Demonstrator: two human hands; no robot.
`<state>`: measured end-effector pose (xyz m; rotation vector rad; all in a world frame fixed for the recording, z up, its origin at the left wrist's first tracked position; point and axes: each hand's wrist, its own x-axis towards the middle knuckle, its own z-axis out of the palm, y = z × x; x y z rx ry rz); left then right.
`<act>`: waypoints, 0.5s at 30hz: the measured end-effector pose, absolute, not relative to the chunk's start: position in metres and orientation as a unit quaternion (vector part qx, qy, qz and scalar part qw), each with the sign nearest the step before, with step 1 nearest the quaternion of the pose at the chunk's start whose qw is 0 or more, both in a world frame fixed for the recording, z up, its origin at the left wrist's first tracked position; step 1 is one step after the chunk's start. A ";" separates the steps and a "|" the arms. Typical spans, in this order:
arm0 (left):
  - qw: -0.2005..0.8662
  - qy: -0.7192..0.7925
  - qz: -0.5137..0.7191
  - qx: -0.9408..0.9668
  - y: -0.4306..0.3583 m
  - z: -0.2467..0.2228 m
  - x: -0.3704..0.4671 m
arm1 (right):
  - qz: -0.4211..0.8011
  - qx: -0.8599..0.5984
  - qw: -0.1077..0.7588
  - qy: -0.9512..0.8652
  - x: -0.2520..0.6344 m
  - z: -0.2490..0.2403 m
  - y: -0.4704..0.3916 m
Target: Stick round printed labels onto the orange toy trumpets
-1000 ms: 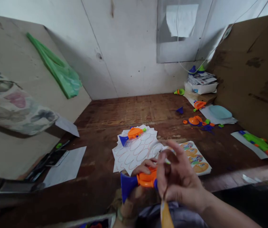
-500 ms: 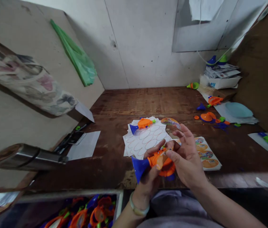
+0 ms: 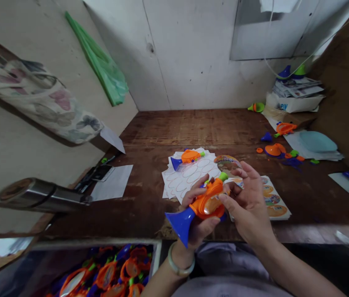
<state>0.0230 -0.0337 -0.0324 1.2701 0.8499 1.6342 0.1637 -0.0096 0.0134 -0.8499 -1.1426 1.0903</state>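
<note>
My left hand point(image 3: 197, 202) is wrapped round an orange toy trumpet point(image 3: 214, 187) with a blue bell point(image 3: 180, 225) and a green mouthpiece. The bell points left toward me. My right hand point(image 3: 251, 202) pinches the edge of an orange oval sticker point(image 3: 213, 204), which lies against the trumpet's round face. Whether the sticker is fully down, I cannot tell. Just beyond the right fingers is a curved printed piece point(image 3: 228, 160). A sheet of oval stickers point(image 3: 273, 200) lies partly behind the right hand. Another toy trumpet point(image 3: 189, 156) rests on white sheets with oval outlines point(image 3: 177, 181).
A bin point(image 3: 157, 258) of toy trumpets stands at the lower left. A steel flask point(image 3: 43, 196) and papers point(image 3: 112, 183) are on the left. Loose toy parts point(image 3: 275, 149), a blue tray point(image 3: 318, 141) and a box of papers point(image 3: 298, 101) are at the right.
The trumpet in my left hand has tilted, its green mouthpiece now up and showing, its bell lower. My right hand stays at the sticker. The view has shifted slightly.
</note>
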 end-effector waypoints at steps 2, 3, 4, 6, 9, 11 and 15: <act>0.426 0.354 0.658 0.509 -0.033 -0.033 0.024 | 0.483 -0.366 0.623 -0.495 0.163 0.014 -0.010; 0.424 0.361 0.657 0.508 -0.033 -0.033 0.025 | 0.485 -0.364 0.622 -0.494 0.163 0.015 -0.010; 0.422 0.365 0.656 0.508 -0.033 -0.033 0.025 | 0.486 -0.364 0.621 -0.494 0.163 0.015 -0.010; 0.418 0.372 0.653 0.511 -0.033 -0.031 0.026 | 0.487 -0.366 0.621 -0.493 0.164 0.015 -0.010; 0.409 0.379 0.646 0.521 -0.034 -0.026 0.026 | 0.491 -0.361 0.622 -0.491 0.164 0.014 -0.010; 0.403 0.376 0.651 0.521 -0.034 -0.025 0.026 | 0.494 -0.354 0.625 -0.490 0.164 0.015 -0.010; 0.394 0.352 0.676 0.514 -0.030 -0.027 0.028 | 0.512 -0.356 0.632 -0.461 0.162 0.018 -0.010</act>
